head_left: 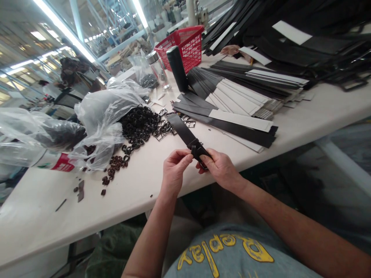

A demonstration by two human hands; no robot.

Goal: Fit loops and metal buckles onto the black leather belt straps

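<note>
A black leather belt strap (182,129) slants up and away from my hands over the table's front part. My right hand (222,168) grips its near end, thumb on top, where a metal buckle (204,166) partly shows beneath the fingers. With thumb and forefinger, my left hand (176,166) pinches a small black belt loop (193,151) at the strap's side. The strap's far end reaches over a scatter of metal buckles (165,129). Beyond them lies a heap of black belt loops (139,121), with brown loops (116,164) spilling toward the front.
Fanned black straps with pale backing (237,96) lie to the right. A dark flask (177,69), a glass bottle (159,71) and a red basket (185,44) stand behind. Plastic bags (101,110) crowd the left. More black straps (261,34) pile up at the back right.
</note>
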